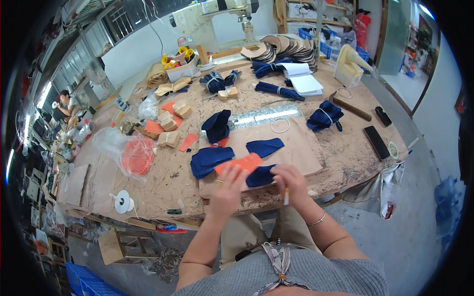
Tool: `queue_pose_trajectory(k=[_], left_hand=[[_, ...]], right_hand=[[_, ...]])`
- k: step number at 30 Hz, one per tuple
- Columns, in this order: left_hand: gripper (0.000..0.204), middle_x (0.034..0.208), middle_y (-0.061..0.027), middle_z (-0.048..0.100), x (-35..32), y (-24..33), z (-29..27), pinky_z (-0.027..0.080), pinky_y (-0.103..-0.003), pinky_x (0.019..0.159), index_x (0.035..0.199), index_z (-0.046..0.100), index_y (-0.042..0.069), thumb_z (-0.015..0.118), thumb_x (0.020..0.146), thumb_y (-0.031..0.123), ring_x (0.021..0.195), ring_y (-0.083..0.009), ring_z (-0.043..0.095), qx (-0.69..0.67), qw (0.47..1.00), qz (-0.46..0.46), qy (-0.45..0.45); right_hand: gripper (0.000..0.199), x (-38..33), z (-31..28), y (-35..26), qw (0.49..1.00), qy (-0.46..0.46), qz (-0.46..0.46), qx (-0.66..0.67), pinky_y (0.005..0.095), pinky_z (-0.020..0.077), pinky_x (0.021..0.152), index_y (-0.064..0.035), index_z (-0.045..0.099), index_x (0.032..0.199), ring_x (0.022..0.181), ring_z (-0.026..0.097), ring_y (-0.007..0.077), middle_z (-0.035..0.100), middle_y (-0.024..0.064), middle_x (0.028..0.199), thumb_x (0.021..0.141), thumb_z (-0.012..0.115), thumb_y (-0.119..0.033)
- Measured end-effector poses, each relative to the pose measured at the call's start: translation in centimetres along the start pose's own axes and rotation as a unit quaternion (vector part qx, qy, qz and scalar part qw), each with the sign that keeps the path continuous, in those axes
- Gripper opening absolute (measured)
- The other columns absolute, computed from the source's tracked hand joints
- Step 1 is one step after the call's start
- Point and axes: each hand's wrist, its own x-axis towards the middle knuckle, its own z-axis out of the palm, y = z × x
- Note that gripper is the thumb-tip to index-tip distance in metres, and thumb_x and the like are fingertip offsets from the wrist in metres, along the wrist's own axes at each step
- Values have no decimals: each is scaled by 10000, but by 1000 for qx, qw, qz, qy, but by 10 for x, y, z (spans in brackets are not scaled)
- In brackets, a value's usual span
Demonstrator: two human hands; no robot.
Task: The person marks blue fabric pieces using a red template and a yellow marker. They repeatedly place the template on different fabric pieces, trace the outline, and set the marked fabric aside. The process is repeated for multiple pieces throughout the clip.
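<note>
My left hand (229, 188) is closed on the edge of an orange flat piece (245, 162), slightly blurred. This piece lies partly over a stack of navy fabric pieces (206, 162). Curled in the fingers of my right hand (293, 184) is a slim white-and-yellow pen-like tool (286, 197). Those fingertips are at the right end of a navy fabric piece (259, 176); whether they pinch it I cannot tell. Just beyond lies another navy piece (265, 146) on the tan board (301, 158). A folded navy bundle (216, 126) stands farther back.
A clear bag of orange pieces (137, 155) and a white spool (124, 202) are at the left. Tied navy bundles (325, 116), a hammer (351, 108) and a black phone (376, 142) lie at the right. A sewing machine (215, 24) stands behind; someone sits far left.
</note>
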Motion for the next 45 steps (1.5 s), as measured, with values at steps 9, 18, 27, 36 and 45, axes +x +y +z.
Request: queue_pose_trajectory(k=[9, 18, 27, 36, 45], left_hand=[[336, 1186, -150, 652, -1, 33, 52, 500, -411, 989, 1144, 683, 61, 672, 808, 63, 1198, -357, 575, -52, 997, 6, -62], [331, 1182, -143, 656, 0, 30, 47, 496, -421, 997, 1122, 692, 62, 687, 791, 63, 1190, -368, 574, -62, 994, 17, -84], [369, 1236, -124, 639, 5, 24, 42, 477, -432, 1020, 1154, 676, 65, 658, 787, 28, 1225, -377, 550, -76, 986, 31, -144], [409, 1274, -107, 612, 3, 20, 46, 480, -427, 1011, 1180, 653, 72, 612, 777, 13, 1233, -382, 546, -66, 984, 37, -159], [364, 1235, -99, 627, 3, 21, 45, 508, -417, 971, 1139, 666, 78, 624, 784, 12, 1209, -370, 569, -64, 987, 27, -143]], right_hand=[[287, -16, -36, 51, 964, 82, 200, 158, 284, 495, 671, -16, 666, 929, 726, 605, 194, 605, 104, 876, 1019, 543, -259], [85, 3, -40, 43, 932, 41, 325, 154, 255, 522, 690, 8, 644, 944, 758, 657, 113, 683, 53, 901, 894, 690, -42], [149, 34, -12, 35, 956, -63, 240, 156, 310, 540, 659, 15, 582, 1015, 714, 683, 171, 676, 110, 795, 901, 667, -27], [114, 38, -7, 24, 979, -117, 146, 75, 353, 538, 665, -3, 592, 987, 743, 688, 295, 674, 165, 804, 889, 648, -18], [89, 41, -5, 19, 982, -120, 132, 64, 383, 528, 644, -8, 604, 969, 733, 673, 332, 662, 173, 796, 882, 624, -4]])
